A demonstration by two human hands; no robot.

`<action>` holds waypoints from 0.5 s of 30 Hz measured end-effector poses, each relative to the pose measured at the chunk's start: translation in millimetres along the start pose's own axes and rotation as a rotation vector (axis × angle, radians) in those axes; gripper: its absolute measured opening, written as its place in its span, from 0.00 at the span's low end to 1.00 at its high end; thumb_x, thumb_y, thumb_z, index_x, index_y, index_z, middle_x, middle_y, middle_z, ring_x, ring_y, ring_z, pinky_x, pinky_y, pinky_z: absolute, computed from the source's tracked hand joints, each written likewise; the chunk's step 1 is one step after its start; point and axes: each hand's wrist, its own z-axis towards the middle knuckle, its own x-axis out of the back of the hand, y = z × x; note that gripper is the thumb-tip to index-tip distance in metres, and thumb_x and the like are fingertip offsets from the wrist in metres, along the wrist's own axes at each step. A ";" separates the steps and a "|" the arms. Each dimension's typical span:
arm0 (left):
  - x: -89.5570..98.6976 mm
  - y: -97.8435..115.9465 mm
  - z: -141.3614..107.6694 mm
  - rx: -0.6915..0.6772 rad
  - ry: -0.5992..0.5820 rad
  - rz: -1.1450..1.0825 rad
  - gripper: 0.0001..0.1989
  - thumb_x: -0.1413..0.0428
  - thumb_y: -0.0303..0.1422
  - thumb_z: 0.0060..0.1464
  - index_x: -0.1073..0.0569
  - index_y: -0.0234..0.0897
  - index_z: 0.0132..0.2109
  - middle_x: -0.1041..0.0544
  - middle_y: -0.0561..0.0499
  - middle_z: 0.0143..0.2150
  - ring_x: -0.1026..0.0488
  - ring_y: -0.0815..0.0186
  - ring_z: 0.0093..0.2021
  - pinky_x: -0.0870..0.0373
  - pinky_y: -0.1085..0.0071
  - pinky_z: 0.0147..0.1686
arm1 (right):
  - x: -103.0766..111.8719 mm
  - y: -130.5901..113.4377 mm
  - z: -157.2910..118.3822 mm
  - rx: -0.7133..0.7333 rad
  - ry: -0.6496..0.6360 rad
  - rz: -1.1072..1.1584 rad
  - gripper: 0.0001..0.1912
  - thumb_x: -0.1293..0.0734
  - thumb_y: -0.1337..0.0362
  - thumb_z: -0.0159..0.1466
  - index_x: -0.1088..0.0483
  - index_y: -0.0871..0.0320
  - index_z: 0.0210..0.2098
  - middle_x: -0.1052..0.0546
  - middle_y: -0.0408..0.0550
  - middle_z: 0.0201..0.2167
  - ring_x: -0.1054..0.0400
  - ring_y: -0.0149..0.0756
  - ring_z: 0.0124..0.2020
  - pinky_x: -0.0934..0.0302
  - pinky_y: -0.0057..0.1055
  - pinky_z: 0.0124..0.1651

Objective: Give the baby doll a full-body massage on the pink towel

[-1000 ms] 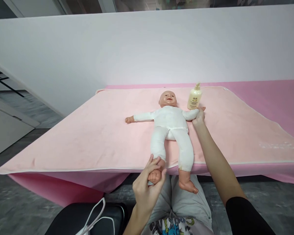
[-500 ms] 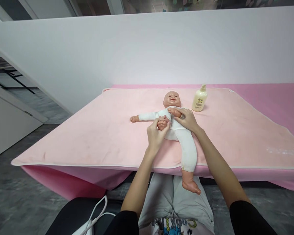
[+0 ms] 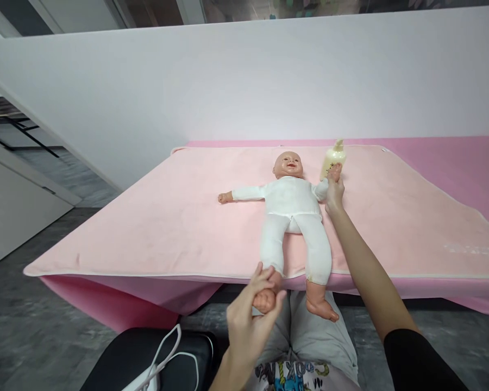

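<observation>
Doll (image 3: 292, 200): arm (image 3: 320, 190) and leg (image 3: 273, 244) uncrossing, stretching apart; lying beyond my left hand (image 3: 248, 319).
Left hand: I'm loosely holding its foot (image 3: 264, 301).
Right hand (image 3: 335, 193): gripping that arm, bottle (image 3: 330, 159) standing just beyond.

The doll suit (image 3: 292, 197) is white, the blanket (image 3: 171, 222) pale pink.

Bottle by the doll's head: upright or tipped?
Upright: the bottle stands pump uppermost, its lower part partly hidden by the doll's hand.

The right hand (image 3: 334, 193) hides part of the bottle (image 3: 333, 157); lettering (image 3: 475, 249) on the blanket (image 3: 179, 217) is unreadable.
</observation>
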 end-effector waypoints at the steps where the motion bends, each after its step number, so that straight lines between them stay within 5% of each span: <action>1: -3.9 -0.2 -5.6 -0.003 -0.043 -0.004 0.07 0.42 0.24 0.49 0.29 0.35 0.37 0.22 0.44 0.46 0.26 0.59 0.48 0.27 0.67 0.49 | 1.7 2.0 3.4 -0.067 0.040 0.029 0.19 0.37 0.57 0.57 0.34 0.60 0.44 0.27 0.48 0.42 0.31 0.33 0.41 0.36 0.34 0.47; 5: -13.9 0.2 -4.9 0.013 -0.128 -0.034 0.04 0.45 0.23 0.53 0.27 0.36 0.33 0.21 0.46 0.43 0.24 0.62 0.45 0.26 0.72 0.46 | 5.4 6.2 11.7 -0.215 0.103 0.133 0.18 0.37 0.58 0.56 0.34 0.58 0.44 0.28 0.46 0.42 0.31 0.31 0.41 0.34 0.30 0.43; 9: -5.2 3.6 21.7 -0.086 0.012 0.044 0.04 0.43 0.23 0.50 0.27 0.35 0.34 0.21 0.45 0.43 0.23 0.61 0.43 0.25 0.70 0.45 | 3.2 6.6 11.6 -0.167 0.065 0.071 0.21 0.38 0.56 0.57 0.35 0.59 0.46 0.29 0.49 0.44 0.31 0.34 0.43 0.35 0.32 0.44; 15: 4.0 7.7 78.3 -0.302 0.277 0.199 0.12 0.41 0.21 0.48 0.26 0.37 0.41 0.20 0.50 0.37 0.22 0.64 0.38 0.25 0.74 0.37 | -5.3 -3.7 -13.8 0.325 -0.174 -0.204 0.22 0.39 0.53 0.58 0.35 0.59 0.47 0.28 0.50 0.44 0.34 0.39 0.45 0.39 0.38 0.49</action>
